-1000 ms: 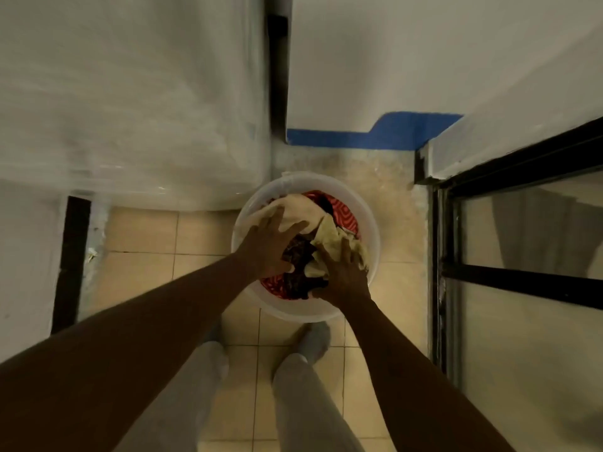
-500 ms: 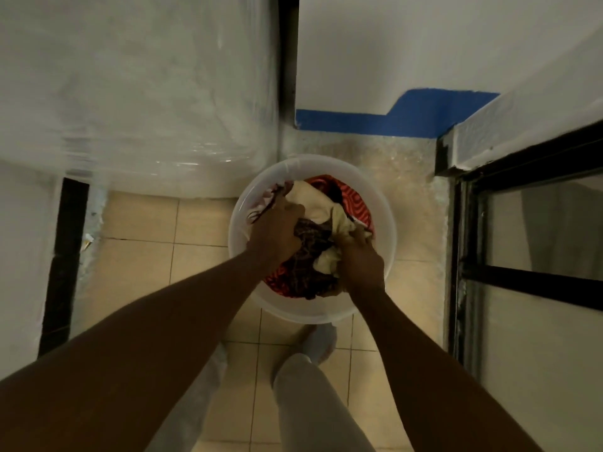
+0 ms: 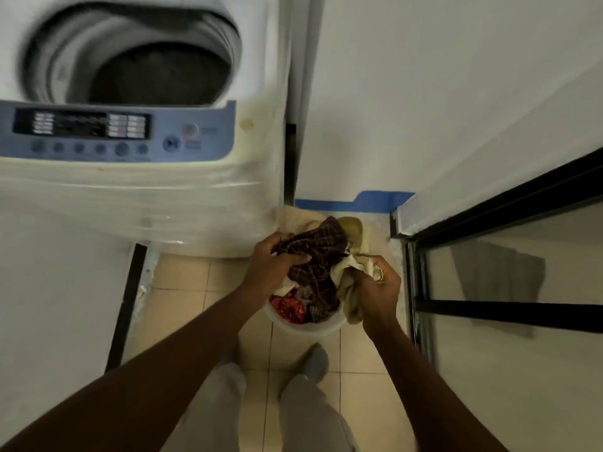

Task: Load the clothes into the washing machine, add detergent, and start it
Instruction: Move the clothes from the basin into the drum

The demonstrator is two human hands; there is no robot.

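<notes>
1. A bundle of laundry was gripped in both hands above a white plastic basin point(image 3: 306, 327) on the tiled floor, just in front of a top-loading washing machine point(image 3: 130, 197).
2. The left hand point(image 3: 272, 265) was clenched on a dark checked garment point(image 3: 316, 256), and the right hand point(image 3: 378, 285) was closed on a cream cloth point(image 3: 349, 272) that hung down over the basin's rim.
3. A red patterned item point(image 3: 288, 308) was seen left in the basin, beneath the raised bundle.
4. The machine's lid was seen open, and its drum point(image 3: 160, 76), blurred in the picture, appeared dark and apparently empty.
5. The loading step was judged to be in hand, with nothing yet placed in the drum and no detergent in view.
6. The next move was judged to call for the bundle to be carried up and to the left, over the control panel point(image 3: 117, 132), and dropped into the drum, with trailing cloth kept clear of the rim.
</notes>
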